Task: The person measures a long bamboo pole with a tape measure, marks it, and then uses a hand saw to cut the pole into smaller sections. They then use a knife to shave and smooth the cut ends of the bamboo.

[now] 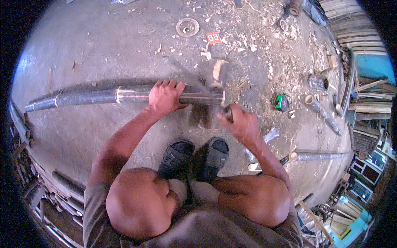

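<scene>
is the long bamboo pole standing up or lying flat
Lying flat: the bamboo pole runs sideways, its cut end on a wooden block, left hand gripping it.

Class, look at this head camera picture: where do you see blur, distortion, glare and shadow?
Head view: the right hand is smeared by motion blur, while the left hand on the bamboo pole is sharp; the fisheye lens bows the pole and leaves black corners; a pale sheen runs along the pole; a soft shadow lies on the concrete floor behind the pole.

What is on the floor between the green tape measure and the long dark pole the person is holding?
In the head view, only bare concrete with wood chips lies between the green tape measure and the pole, besides the right hand.
</scene>
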Demonstrator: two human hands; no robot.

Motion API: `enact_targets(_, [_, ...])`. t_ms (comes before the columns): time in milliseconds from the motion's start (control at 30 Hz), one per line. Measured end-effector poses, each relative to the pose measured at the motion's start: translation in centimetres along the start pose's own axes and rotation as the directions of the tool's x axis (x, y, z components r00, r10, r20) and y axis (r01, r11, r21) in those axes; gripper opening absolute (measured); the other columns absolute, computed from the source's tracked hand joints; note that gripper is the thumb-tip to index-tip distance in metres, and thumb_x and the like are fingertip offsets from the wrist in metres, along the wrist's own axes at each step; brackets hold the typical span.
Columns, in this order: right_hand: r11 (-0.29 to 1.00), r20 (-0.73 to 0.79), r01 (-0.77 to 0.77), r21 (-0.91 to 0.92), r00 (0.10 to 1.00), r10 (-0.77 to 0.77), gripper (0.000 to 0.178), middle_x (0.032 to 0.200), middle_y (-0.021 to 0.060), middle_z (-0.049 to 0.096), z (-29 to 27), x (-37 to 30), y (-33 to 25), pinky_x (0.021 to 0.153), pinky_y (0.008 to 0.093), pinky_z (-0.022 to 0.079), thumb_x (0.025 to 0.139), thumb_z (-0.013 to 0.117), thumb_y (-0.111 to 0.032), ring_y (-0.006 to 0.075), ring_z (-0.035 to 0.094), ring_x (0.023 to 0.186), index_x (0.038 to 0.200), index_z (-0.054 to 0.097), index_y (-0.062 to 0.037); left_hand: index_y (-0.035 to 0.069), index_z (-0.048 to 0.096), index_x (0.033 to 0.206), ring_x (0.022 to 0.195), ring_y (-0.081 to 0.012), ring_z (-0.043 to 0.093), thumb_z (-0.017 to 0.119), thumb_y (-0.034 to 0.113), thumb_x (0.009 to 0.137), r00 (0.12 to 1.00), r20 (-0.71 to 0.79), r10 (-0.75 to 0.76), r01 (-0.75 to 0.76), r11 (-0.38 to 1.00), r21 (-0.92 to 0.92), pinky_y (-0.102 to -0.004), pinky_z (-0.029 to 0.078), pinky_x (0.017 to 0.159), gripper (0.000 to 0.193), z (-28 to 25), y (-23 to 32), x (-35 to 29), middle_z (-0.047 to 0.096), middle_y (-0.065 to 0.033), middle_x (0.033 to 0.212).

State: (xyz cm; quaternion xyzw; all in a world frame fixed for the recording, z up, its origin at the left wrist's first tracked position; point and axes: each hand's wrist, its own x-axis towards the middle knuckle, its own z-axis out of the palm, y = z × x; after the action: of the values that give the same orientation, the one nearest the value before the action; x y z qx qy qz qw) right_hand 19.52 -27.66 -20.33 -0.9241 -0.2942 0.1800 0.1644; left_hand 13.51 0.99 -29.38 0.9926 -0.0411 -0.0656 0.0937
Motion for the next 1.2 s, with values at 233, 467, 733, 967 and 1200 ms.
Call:
enact_targets(233, [0.966, 0.027, -0.208, -0.156, 0.976, 0.214, 0.039, 0.077, 0.0257, 0.069, 3.2, 0.6, 7.7, 0.062, 0.0552, 0.056, 0.095, 0.069, -0.038, 0.0465, 0.070, 0.074, 0.099, 0.058, -0.0011, 0.013, 0.065, 0.120, 0.102, -0.0342, 0.070, 0.081, 0.064, 0.068, 0.998, -0.040, 0.039, -0.041, 0.998, -0.055, -0.0482, 0.054, 0.090, 0.075, -0.3, 0.5, 1.0, 0.069, -0.0142, 0.102])
enact_targets(467, [0.999, -0.109, 0.021, -0.038, 0.994, -0.025, 0.038, 0.077, 0.0239, 0.069, -0.2, -0.6, 0.2, 0.061, 0.0525, 0.056, 0.096, 0.068, -0.039, 0.0448, 0.071, 0.073, 0.100, 0.058, -0.0030, 0.007, 0.070, 0.111, 0.102, -0.0391, 0.071, 0.078, 0.069, 0.071, 0.919, 0.386, 0.086, 0.011, 0.970, -0.241, -0.0481, 0.056, 0.089, 0.074, -1.8, -1.3, 3.6, 0.075, -0.0187, 0.106])
enact_targets(733, [0.961, -0.005, -0.139, -0.240, 0.990, 0.142, 0.037, 0.079, 0.0195, 0.070, 1.8, 0.1, 5.8, 0.061, 0.0495, 0.057, 0.095, 0.070, -0.038, 0.0404, 0.072, 0.071, 0.106, 0.059, -0.0042, 0.010, 0.066, 0.121, 0.095, -0.0348, 0.074, 0.077, 0.072, 0.070, 0.971, 0.236, 0.027, -0.003, 0.995, -0.102, -0.0485, 0.058, 0.084, 0.081, -2.4, 0.2, 3.4, 0.075, -0.0172, 0.102])
enact_targets(967, [0.997, -0.075, 0.015, -0.080, 0.997, -0.021, 0.041, 0.076, 0.0208, 0.071, -0.2, -0.6, 0.7, 0.059, 0.0528, 0.056, 0.096, 0.068, -0.042, 0.0421, 0.071, 0.069, 0.100, 0.057, -0.0030, 0.012, 0.065, 0.122, 0.100, -0.0333, 0.072, 0.079, 0.067, 0.071, 0.992, 0.124, 0.025, -0.016, 0.997, -0.075, -0.0463, 0.057, 0.086, 0.077, 0.2, 0.3, 1.6, 0.072, -0.0146, 0.105])
enact_targets(1200, [0.999, 0.038, -0.044, -0.013, 0.998, 0.044, 0.042, 0.076, 0.0183, 0.072, 0.0, -1.1, -0.3, 0.060, 0.0526, 0.056, 0.091, 0.075, -0.041, 0.0419, 0.071, 0.069, 0.106, 0.060, -0.0036, 0.011, 0.061, 0.110, 0.098, -0.0315, 0.070, 0.082, 0.060, 0.069, 0.998, -0.046, 0.046, -0.048, 0.998, -0.039, -0.0457, 0.056, 0.087, 0.067, 0.4, 0.2, -0.3, 0.069, -0.0111, 0.099])
